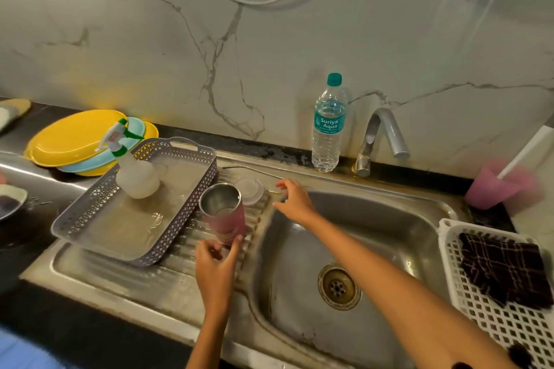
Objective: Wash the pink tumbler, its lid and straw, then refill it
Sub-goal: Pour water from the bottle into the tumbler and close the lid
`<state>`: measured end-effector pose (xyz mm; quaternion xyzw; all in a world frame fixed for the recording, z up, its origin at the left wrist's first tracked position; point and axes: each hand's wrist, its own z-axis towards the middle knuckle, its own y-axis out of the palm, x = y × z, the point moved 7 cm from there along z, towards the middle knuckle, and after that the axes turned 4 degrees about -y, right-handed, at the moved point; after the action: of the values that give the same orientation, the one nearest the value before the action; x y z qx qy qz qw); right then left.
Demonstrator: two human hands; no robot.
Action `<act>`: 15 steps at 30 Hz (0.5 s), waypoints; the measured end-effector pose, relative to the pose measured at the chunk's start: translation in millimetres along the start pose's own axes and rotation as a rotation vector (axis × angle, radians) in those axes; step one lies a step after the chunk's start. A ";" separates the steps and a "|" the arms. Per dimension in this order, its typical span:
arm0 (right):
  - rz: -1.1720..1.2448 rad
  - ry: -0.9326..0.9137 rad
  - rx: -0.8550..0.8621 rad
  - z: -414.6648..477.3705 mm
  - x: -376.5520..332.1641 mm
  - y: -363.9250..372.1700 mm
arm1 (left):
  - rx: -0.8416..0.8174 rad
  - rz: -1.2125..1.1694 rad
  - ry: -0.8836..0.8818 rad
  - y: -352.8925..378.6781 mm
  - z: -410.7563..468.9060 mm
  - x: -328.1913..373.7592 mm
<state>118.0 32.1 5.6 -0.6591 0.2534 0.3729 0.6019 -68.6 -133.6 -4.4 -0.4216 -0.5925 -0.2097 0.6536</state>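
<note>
On the steel sink's (374,234) ribbed drainboard, the left hand (216,262) grips the base of the tilted pink tumbler (224,216). Beyond, the right hand (293,200) hovers, fingers loosely spread, beside the clear lid (250,190). The metal straw (254,170) lies farther back, near the water bottle (328,129).

The left hand (217,260) pinches the base of the tumbler (223,216) between thumb and fingers; the right hand (295,201), arm outstretched, hovers with fingers loosely spread.
</note>
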 end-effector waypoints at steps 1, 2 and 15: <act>-0.007 -0.012 -0.016 2.8 -4.8 4.6 | 0.014 0.010 -0.001 -2.7 4.5 -0.8; -0.016 -0.021 -0.036 5.7 -9.0 9.1 | 0.017 0.017 0.001 -3.1 9.8 -0.4; -0.233 -0.195 -0.347 50.3 -32.3 53.9 | -0.093 -0.160 0.064 33.3 61.0 6.3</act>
<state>47.2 69.9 -1.2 -0.7383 0.0483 0.4009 0.5403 -77.9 -64.9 -12.0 -0.3961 -0.5928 -0.3018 0.6329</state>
